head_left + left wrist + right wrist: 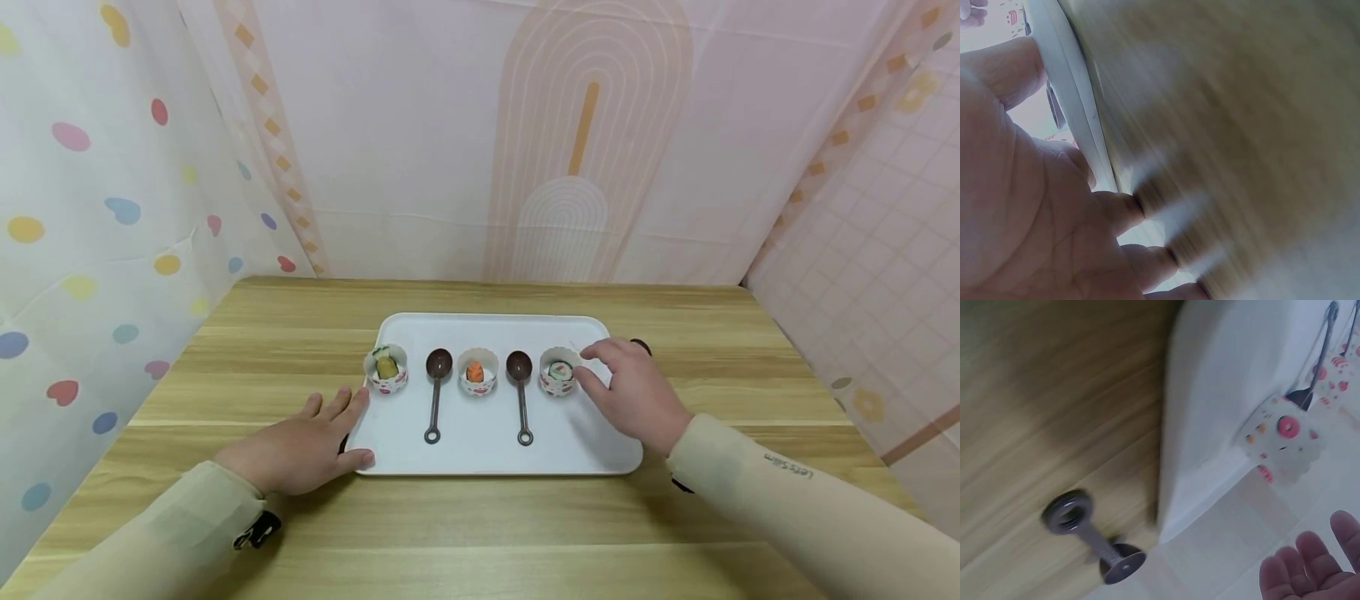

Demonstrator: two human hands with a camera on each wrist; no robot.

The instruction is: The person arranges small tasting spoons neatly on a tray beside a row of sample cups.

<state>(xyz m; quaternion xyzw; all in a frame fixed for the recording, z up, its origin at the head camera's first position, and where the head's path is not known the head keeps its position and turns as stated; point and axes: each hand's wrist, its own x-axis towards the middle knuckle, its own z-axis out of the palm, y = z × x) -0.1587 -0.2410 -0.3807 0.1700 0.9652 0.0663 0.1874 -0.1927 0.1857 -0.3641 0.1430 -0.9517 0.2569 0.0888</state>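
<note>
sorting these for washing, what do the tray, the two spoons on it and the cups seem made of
Tray: probably plastic, smooth and white with a raised rim. Spoons: likely dark brown plastic, glossy, with highlights in the bowls; coated metal is possible. Cups: seemingly printed paper, thin-walled with scalloped rims.

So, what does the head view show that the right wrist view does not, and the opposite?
Only the head view shows the left hand and the food-like pieces inside the paper cups. Only the right wrist view shows the ringed scoop handle on the table beside the tray. Both show the right hand, tray, table, paper cups and scoops on the tray.
</note>
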